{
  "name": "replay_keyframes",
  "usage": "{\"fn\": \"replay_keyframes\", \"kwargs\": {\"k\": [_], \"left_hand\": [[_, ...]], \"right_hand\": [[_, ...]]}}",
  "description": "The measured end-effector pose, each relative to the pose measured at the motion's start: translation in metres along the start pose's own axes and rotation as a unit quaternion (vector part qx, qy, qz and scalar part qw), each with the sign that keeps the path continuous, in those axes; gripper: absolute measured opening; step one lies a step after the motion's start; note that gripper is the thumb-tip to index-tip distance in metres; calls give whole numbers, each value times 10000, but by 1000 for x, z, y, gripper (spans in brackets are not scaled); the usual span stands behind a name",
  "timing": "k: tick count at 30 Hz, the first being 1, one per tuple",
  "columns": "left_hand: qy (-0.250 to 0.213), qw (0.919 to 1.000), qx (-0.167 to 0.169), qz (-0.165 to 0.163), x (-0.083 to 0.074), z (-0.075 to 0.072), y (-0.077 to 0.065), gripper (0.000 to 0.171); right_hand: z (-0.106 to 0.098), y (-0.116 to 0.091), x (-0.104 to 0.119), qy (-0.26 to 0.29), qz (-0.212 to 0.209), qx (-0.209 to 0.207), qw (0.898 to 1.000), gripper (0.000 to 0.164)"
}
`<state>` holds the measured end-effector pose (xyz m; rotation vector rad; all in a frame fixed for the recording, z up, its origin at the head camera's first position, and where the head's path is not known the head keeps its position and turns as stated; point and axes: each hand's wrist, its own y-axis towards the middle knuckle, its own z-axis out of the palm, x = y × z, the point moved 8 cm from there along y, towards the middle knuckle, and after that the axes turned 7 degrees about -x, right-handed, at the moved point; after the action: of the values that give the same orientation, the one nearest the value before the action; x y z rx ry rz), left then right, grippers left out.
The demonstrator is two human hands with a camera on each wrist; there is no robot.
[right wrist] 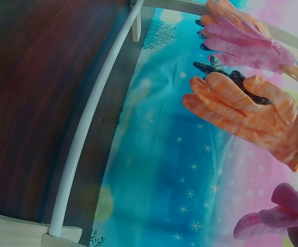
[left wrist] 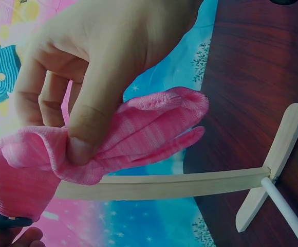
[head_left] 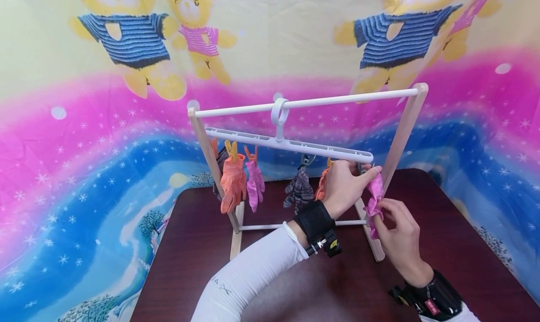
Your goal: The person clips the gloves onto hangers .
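Note:
A pink knit glove (head_left: 375,190) hangs under the right end of a white hanger (head_left: 310,148). My right hand (head_left: 398,233) pinches it between thumb and fingers; the left wrist view shows this right hand (left wrist: 108,46) with its thumb on the bunched glove (left wrist: 149,123). My left hand (head_left: 343,186) is up at the hanger's end, gripping a dark clothespin (left wrist: 10,222) at the glove's cuff. In the right wrist view, part of the pink glove (right wrist: 287,206) shows at the lower right edge. Beside my left hand hangs an orange glove (right wrist: 252,113), partly hidden in the head view.
The hanger's ring loops over the top bar (head_left: 350,98) of a wooden-legged rack (head_left: 407,125) on a dark table (head_left: 185,265). Further left, an orange glove (head_left: 233,183), a pink glove (head_left: 255,183) and a dark striped glove (head_left: 299,188) hang from clothespins. A printed cloth (head_left: 270,41) stands behind.

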<state>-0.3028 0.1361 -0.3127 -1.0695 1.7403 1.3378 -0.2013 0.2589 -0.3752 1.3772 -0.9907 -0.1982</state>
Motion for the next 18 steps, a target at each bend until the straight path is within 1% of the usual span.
{"fn": "replay_keyframes", "kwargs": {"k": [5,10,16,18], "left_hand": [[69,10000,-6,-38,2,-1,0,19],[137,9999,60,-46,5,-2,-1,20],[405,9991,69,-61,10,-2,-1,23],[529,9985,81,-136,13,-1,-2,25]], "right_hand": [[2,-2,-5,-82,90,97,9999,38],[4,-6,-11,-151,202,171,9995,37],[6,-10,-20,-121,334,227,9991,34],[7,-12,-22,-187,387,268,9987,35]]}}
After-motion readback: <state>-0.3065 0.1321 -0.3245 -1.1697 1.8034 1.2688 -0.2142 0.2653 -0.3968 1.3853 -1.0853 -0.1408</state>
